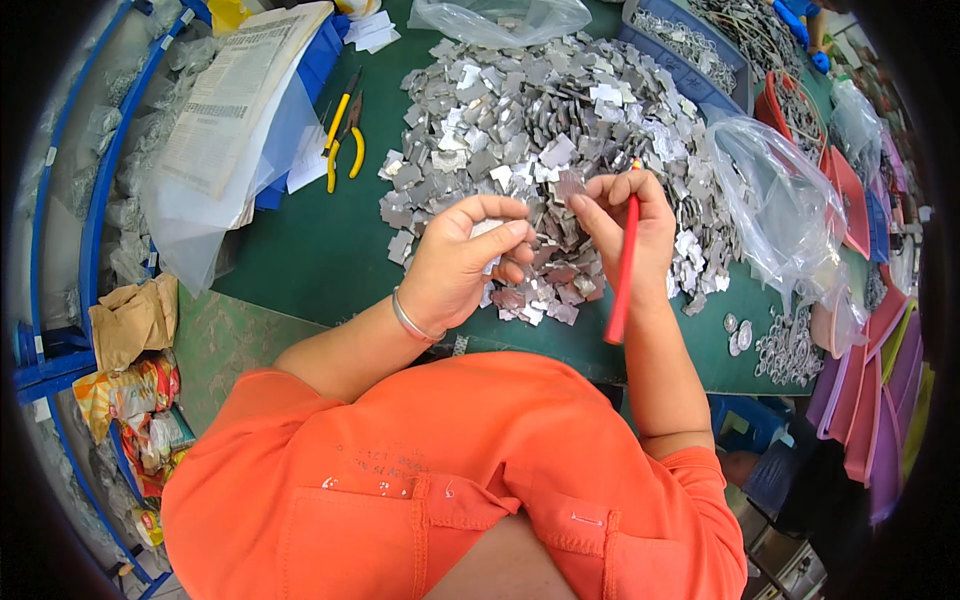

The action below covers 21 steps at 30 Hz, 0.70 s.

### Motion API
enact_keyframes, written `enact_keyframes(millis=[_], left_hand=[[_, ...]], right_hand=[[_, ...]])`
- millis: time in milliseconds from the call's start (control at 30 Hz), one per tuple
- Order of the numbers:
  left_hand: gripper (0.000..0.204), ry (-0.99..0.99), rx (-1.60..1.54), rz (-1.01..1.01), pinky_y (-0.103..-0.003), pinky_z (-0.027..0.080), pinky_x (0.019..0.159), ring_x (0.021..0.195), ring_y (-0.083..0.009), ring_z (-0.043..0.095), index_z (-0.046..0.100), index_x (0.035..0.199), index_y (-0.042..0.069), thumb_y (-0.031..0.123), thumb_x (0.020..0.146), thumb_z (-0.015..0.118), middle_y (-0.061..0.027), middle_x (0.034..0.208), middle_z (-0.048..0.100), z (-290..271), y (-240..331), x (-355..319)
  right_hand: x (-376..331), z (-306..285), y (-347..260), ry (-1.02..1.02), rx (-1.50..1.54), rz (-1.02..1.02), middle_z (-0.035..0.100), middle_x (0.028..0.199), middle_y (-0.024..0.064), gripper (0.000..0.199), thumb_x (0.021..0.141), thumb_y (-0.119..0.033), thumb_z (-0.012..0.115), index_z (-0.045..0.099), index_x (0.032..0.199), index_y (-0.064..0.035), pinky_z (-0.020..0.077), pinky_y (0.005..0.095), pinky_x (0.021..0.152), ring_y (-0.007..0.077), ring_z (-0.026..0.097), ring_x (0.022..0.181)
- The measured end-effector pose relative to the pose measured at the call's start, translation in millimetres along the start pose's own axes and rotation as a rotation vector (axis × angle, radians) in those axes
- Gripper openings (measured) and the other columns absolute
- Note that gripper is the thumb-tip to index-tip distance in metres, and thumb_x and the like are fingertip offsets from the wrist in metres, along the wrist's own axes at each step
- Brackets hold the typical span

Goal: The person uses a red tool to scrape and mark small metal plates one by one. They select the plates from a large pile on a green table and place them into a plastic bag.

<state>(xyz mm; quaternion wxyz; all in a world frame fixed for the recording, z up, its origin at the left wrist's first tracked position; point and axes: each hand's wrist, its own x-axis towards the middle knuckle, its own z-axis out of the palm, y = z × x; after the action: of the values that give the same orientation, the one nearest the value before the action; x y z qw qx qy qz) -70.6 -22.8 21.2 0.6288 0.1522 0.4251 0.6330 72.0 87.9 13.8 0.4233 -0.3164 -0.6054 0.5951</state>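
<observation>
A broad heap of small, flat grey metal pieces (520, 110) covers the middle of the green table. Over its near edge, my left hand (470, 262) is closed, fingers curled toward the thumb. Pale bits show by its thumb, but whether they are held or lie behind it I cannot tell. My right hand (640, 225) pinches a small ridged metal piece (570, 186) between thumb and forefinger. The same hand grips a slim red tool (624, 275) that slants down toward me; its working end is not clear. A gap separates the two hands.
Yellow-handled pliers (345, 140) lie left of the heap, near stacked papers (235, 110). A blue bin (690, 50) of metal parts stands at the back right. A clear plastic bag (775, 195) and metal rings (788, 348) lie on the right. Blue shelving (100, 200) borders the left.
</observation>
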Motion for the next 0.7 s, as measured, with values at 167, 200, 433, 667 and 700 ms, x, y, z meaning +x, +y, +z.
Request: enact_keyframes(millis=[167,200,433,667,700], left_hand=[[0.016,-0.085,0.061,-0.084,-0.023,0.046,0.054,0.066,-0.0102,0.057,0.054,0.097,0.001,0.011,0.085,0.057,-0.0059,0.081,0.059,8.6,-2.4,1.2],[0.016,-0.094,0.068,-0.116,-0.023,0.046,0.054,0.064,-0.0103,0.057,0.054,0.097,0.001,0.011,0.085,0.057,-0.0059,0.08,0.059,8.7,-3.8,0.9],[0.013,-0.074,0.112,-0.128,-0.023,0.046,0.051,0.061,-0.0108,0.057,0.056,0.094,0.001,0.011,0.085,0.058,-0.0059,0.076,0.06,11.0,-9.9,-3.0],[0.015,-0.092,0.162,-0.108,-0.022,0.046,0.051,0.059,-0.0103,0.055,0.056,0.095,0.0,0.01,0.084,0.059,-0.0052,0.073,0.059,12.5,-12.6,-0.5],[0.016,-0.071,0.173,-0.098,-0.022,0.046,0.05,0.059,-0.0102,0.055,0.056,0.095,0.0,0.01,0.084,0.059,-0.0051,0.072,0.058,14.0,-13.3,-1.5]], right_hand=[[-31.3,-5.3,-18.6,-0.072,0.283,0.208,0.057,0.086,0.0101,0.028,0.074,0.011,0.061,0.039,0.08,-0.0057,0.0504,0.024,0.061,0.0112,0.056,0.073],[-35.8,-5.6,-19.2,-0.064,0.31,0.209,0.057,0.087,0.0107,0.028,0.075,0.01,0.061,0.039,0.08,-0.0058,0.0509,0.0246,0.062,0.0112,0.056,0.074],[-51.0,-6.9,-10.6,-0.019,0.295,0.105,0.058,0.089,0.0125,0.028,0.075,0.013,0.058,0.038,0.082,-0.0057,0.0478,0.0217,0.061,0.011,0.057,0.074],[-55.4,-8.3,-10.5,-0.035,0.329,0.159,0.059,0.087,0.0118,0.029,0.075,0.012,0.06,0.038,0.081,-0.0056,0.0453,0.0196,0.06,0.0093,0.056,0.072],[-56.8,-7.6,-9.5,-0.016,0.321,0.158,0.059,0.087,0.0117,0.029,0.075,0.012,0.06,0.038,0.081,-0.0056,0.045,0.0195,0.06,0.0089,0.055,0.072]])
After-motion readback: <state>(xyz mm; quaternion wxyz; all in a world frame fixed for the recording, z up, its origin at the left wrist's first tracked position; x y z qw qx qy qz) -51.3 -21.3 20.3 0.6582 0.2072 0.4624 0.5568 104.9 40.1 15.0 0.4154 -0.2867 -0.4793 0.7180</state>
